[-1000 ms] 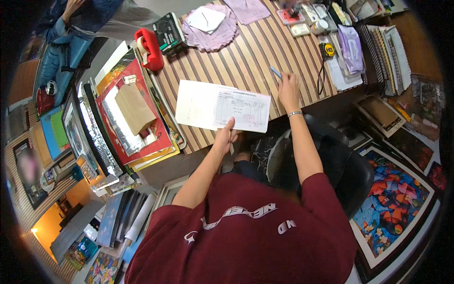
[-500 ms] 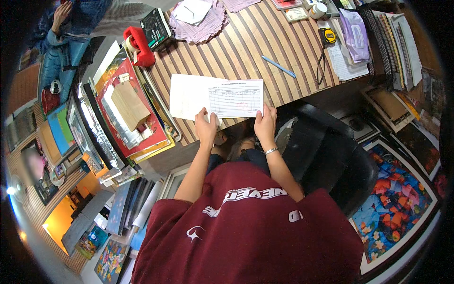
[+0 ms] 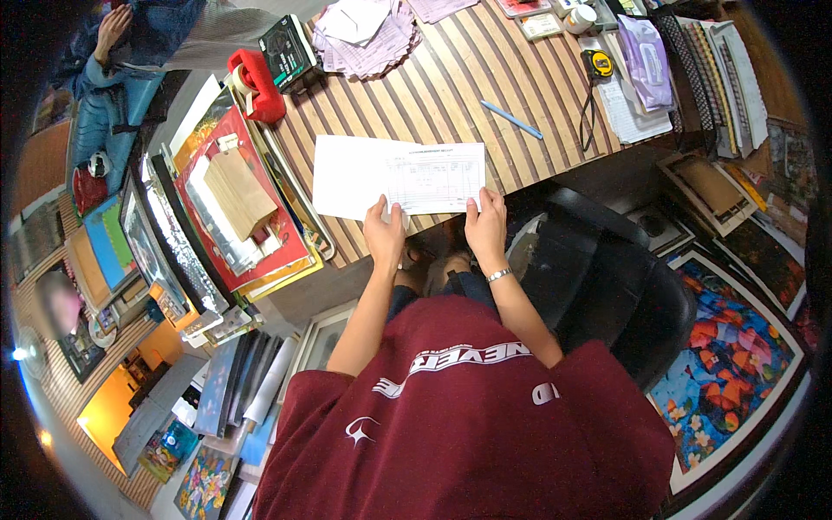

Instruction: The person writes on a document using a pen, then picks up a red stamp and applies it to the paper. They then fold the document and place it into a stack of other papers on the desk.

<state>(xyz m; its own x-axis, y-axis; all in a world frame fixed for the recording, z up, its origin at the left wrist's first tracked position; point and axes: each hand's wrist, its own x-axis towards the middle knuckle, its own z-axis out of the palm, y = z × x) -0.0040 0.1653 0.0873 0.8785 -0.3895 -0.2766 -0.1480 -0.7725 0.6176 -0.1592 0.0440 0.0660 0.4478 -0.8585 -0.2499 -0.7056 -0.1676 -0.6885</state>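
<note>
An open receipt pad [image 3: 351, 178] lies at the near edge of the slatted wooden table. Its left side is blank white, and on the right lies a printed form [image 3: 433, 180] with ruled rows and faint writing. My left hand [image 3: 384, 232] grips the near edge by the middle of the pad, thumb on the paper. At the form's near right corner, my right hand [image 3: 487, 227] is closed on the edge, thumb on top. The fingers beneath the paper are partly hidden. Beyond the pad, to the right, lies a blue pen [image 3: 511, 120].
A red tape dispenser [image 3: 255, 87] and a dark box [image 3: 287, 54] stand at the far left, beside pink slips [image 3: 368, 48]. Stacked frames [image 3: 290, 221] line the left. A tape measure [image 3: 598, 63] and wipes pack [image 3: 644, 65] sit right. A black chair [image 3: 607, 286] stands nearby.
The form's writing and red mark look fainter than before. My left hand has shifted slightly right, and both hands still hold the pad's near edge.
</note>
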